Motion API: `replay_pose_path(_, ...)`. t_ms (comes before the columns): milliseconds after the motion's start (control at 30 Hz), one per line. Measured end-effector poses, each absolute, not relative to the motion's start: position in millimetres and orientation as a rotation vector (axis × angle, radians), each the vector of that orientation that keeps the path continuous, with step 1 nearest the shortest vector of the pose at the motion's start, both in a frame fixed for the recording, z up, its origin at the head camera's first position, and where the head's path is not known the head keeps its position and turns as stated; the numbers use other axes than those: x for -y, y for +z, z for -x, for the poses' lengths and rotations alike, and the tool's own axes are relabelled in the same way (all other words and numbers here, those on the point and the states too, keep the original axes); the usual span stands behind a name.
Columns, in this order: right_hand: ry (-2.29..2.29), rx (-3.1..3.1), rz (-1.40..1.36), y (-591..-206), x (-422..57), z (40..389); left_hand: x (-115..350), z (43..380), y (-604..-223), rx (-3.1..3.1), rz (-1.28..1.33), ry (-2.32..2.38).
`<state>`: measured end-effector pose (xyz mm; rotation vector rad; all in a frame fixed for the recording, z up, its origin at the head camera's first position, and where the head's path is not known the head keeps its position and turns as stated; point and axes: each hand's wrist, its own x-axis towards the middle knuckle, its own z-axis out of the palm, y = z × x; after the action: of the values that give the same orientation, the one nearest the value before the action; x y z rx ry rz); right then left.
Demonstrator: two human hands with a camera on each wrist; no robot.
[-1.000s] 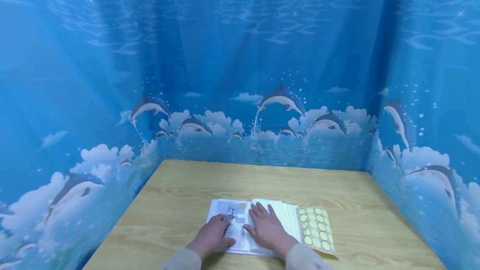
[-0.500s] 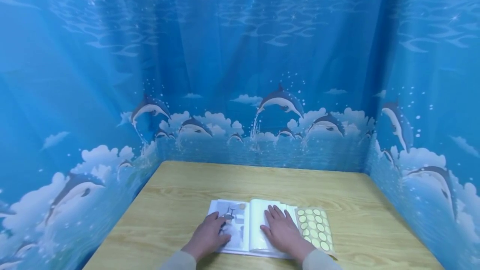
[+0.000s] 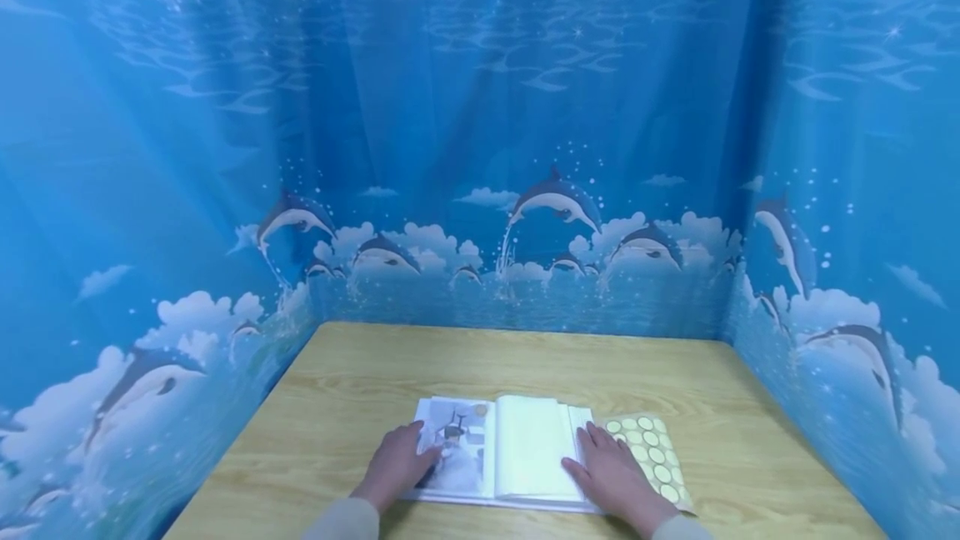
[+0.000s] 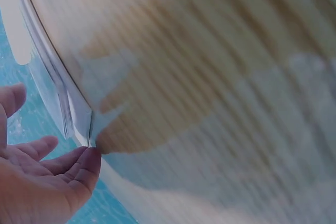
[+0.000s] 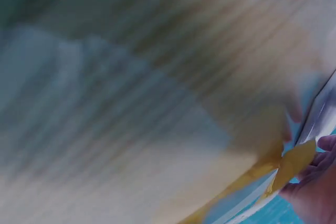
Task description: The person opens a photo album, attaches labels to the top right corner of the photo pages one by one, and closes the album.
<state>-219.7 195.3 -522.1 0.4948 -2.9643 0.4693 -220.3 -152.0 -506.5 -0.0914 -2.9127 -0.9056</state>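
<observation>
An open book [image 3: 532, 450] lies on the table in the head view. Its left page carries a grey printed picture and a small round pale spot near the top; the right page is blank white. My left hand [image 3: 396, 458] rests at the book's left edge, fingers over the margin. In the left wrist view, fingertips of the left hand [image 4: 52, 182] touch the book's corner [image 4: 79, 116]. My right hand [image 3: 611, 469] lies across the book's right edge and partly covers a sheet of round yellowish stickers [image 3: 660, 450]. In the right wrist view, the sheet's yellow edge [image 5: 296, 163] bends up beside the fingers.
The wood-grain table [image 3: 480, 361] extends behind and to both sides of the book. A blue curtain [image 3: 450, 123] with dolphins encloses the table at the back, left and right.
My right hand has slid right, from the middle of the right page to its outer edge. The left hand has drawn left off the picture. The sticker sheet has shifted slightly right.
</observation>
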Motion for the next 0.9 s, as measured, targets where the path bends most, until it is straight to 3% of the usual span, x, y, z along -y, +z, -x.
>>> replay_pose_path(233,0.423,2.995,-0.396,-520,-216,217,152,220,-500,2.939,0.037,-0.946)
replay_pose_path(500,0.456,2.994,-0.363,-519,-207,213,151,225,-497,2.948,-0.077,-1.032)
replay_pose_path(900,0.425,3.014,-0.296,-525,-199,205,149,235,-501,2.655,-0.347,-1.649)
